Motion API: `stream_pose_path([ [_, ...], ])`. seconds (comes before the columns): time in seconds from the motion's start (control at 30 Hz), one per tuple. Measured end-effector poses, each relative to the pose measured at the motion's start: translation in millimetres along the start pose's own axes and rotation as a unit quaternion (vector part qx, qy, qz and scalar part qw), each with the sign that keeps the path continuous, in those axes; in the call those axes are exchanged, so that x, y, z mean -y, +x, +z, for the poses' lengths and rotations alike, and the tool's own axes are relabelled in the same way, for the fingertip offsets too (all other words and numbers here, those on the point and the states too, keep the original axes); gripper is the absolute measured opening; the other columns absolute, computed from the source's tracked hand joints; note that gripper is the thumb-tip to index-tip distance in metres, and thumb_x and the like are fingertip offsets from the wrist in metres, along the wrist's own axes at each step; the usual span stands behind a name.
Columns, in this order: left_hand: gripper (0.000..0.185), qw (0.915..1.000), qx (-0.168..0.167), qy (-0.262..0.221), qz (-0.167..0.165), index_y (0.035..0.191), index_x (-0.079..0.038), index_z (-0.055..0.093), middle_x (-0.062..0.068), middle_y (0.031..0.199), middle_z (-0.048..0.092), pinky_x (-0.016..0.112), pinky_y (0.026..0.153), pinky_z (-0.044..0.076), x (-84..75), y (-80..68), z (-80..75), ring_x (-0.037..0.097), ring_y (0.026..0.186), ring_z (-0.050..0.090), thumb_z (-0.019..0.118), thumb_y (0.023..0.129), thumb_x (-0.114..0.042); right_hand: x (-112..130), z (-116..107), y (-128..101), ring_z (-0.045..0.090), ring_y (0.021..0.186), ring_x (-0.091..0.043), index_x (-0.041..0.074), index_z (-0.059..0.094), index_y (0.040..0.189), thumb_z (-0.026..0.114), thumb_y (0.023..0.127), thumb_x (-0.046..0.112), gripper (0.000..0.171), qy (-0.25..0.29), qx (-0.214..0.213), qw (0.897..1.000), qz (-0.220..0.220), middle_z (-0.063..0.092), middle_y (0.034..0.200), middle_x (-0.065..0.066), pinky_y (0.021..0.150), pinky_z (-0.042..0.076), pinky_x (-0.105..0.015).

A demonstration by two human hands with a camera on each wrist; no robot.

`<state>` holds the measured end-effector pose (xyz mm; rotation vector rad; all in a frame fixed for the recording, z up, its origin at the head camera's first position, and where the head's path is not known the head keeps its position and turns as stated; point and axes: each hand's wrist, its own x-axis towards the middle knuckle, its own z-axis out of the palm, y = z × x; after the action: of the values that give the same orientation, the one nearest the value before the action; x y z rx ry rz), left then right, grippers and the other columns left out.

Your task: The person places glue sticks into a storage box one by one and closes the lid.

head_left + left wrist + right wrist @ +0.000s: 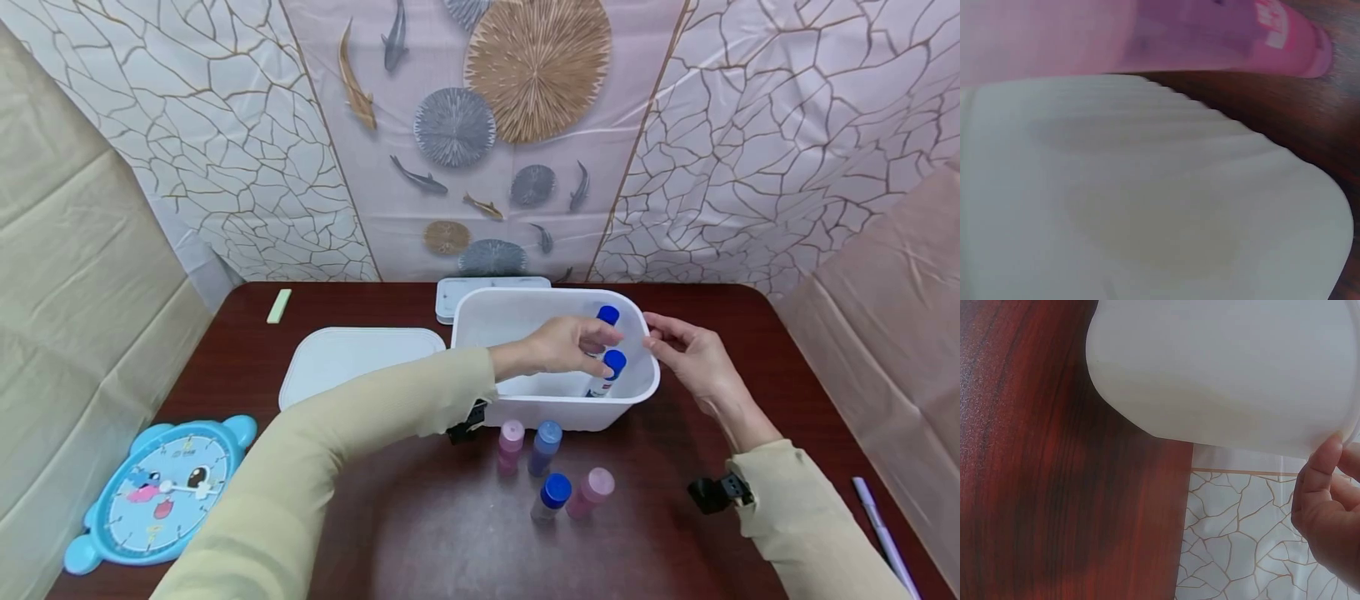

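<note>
A white plastic bin (pixel 555 414) stands on the table, with two blue-capped glue sticks (pixel 614 362) upright at its right end. My left hand (pixel 573 343) reaches into the bin, thumb and fingers parted around the nearer stick's cap; the farther glue stick (pixel 608 315) is partly hidden behind the fingers. At the right end, my right hand (pixel 693 358) pinches the bin's rim between thumb and fingers, also seen in the right wrist view with the bin wall (pixel 1222 375). A translucent pink glue stick (pixel 1210 37) shows close up beside the bin in the left wrist view.
In front of the bin stand two pink glue sticks (pixel 591 493), a light blue one (pixel 545 447) and a dark-blue-capped one (pixel 551 497). A white lid (pixel 352 354), flat case (pixel 491 287), blue clock (pixel 165 492), pale green strip (pixel 279 306) and pen (pixel 885 533) lie around.
</note>
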<state>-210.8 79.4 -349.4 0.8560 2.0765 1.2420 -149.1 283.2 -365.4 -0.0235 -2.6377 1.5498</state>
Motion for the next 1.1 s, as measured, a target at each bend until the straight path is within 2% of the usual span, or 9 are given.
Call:
stream_pose_path([
  [0.13,0.052,0.9987,0.008,-0.044,0.024,0.132,-0.006,0.053,0.011,0.131,0.057,0.017,0.086,0.051,-8.4,-18.9,-13.4,0.023,0.12,0.055,0.071,0.083,-0.01,-1,1,1,0.05,0.081,0.001,-0.004,0.048,0.133,0.058,0.094,0.014,0.045,-0.003,0.0,1.0,0.005,0.055,0.092,0.005,0.068,0.05,-0.009],
  [0.3,0.04,0.9897,0.006,-0.113,0.088,0.123,0.003,0.057,0.018,0.121,0.062,0.024,0.087,0.053,-15.7,-67.7,-24.3,0.023,0.107,0.063,0.068,0.084,-0.001,1,0,0,0.05,0.081,0.002,-0.004,0.048,0.134,0.058,0.094,0.012,0.044,0.0,0.002,1.0,0.007,0.053,0.089,0.011,0.071,0.05,-0.008],
  [0.4,0.034,0.9863,-0.016,-0.115,0.117,0.115,0.006,0.06,0.022,0.113,0.065,0.028,0.089,0.053,-7.8,-99.1,-24.8,0.027,0.103,0.064,0.068,0.082,0.003,2,-2,1,0.05,0.082,0.0,-0.004,0.047,0.134,0.057,0.094,0.013,0.045,-0.002,0.004,1.0,0.008,0.053,0.09,0.011,0.071,0.049,-0.007],
  [0.5,0.031,0.9855,-0.044,-0.122,0.11,0.111,0.008,0.062,0.023,0.109,0.065,0.027,0.088,0.053,7.1,-123.8,-21.5,0.026,0.101,0.064,0.068,0.081,0.004,1,-2,1,0.049,0.083,-0.001,-0.002,0.047,0.135,0.058,0.094,0.013,0.045,-0.005,0.003,1.0,0.012,0.053,0.09,0.011,0.071,0.049,-0.006],
  [0.57,0.031,0.984,-0.06,-0.14,0.093,0.111,0.009,0.062,0.024,0.109,0.065,0.027,0.089,0.052,17.1,-136.0,-18.1,0.021,0.101,0.065,0.068,0.081,0.005,-1,-1,1,0.049,0.083,-0.001,-0.003,0.048,0.134,0.058,0.094,0.013,0.045,-0.004,0.003,1.0,0.013,0.052,0.09,0.012,0.07,0.048,-0.007],
  [0.7,0.033,0.9789,-0.091,-0.169,0.071,0.112,0.007,0.062,0.021,0.111,0.065,0.028,0.091,0.051,32.1,-151.2,-10.8,0.015,0.101,0.063,0.07,0.079,0.004,-3,-1,2,0.049,0.082,0.001,-0.004,0.047,0.134,0.058,0.094,0.012,0.045,-0.001,0.003,1.0,0.01,0.052,0.088,0.013,0.069,0.048,-0.007],
  [0.77,0.034,0.9771,-0.106,-0.172,0.068,0.112,0.006,0.063,0.02,0.112,0.065,0.028,0.092,0.051,38.2,-155.2,-7.1,0.02,0.104,0.063,0.071,0.08,0.002,-4,-1,2,0.049,0.082,0.001,-0.005,0.047,0.134,0.058,0.094,0.011,0.045,0.001,0.002,1.0,0.008,0.052,0.088,0.014,0.069,0.049,-0.008],
  [0.93,0.035,0.9713,-0.129,-0.185,0.074,0.114,0.009,0.06,0.027,0.117,0.06,0.031,0.095,0.048,50.5,-160.6,3.3,0.034,0.112,0.058,0.07,0.081,0.003,-3,-1,1,0.049,0.082,0.001,-0.005,0.047,0.134,0.058,0.094,0.012,0.045,0.001,0.003,1.0,0.01,0.052,0.089,0.013,0.069,0.048,-0.007],
  [1.1,0.038,0.9643,-0.149,-0.203,0.082,0.115,0.012,0.059,0.028,0.118,0.059,0.032,0.095,0.048,57.9,-163.4,14.0,0.033,0.112,0.058,0.07,0.08,0.005,-1,-1,1,0.049,0.083,-0.001,-0.004,0.047,0.134,0.057,0.094,0.014,0.045,-0.006,0.002,1.0,0.012,0.052,0.09,0.011,0.07,0.049,-0.007],
])
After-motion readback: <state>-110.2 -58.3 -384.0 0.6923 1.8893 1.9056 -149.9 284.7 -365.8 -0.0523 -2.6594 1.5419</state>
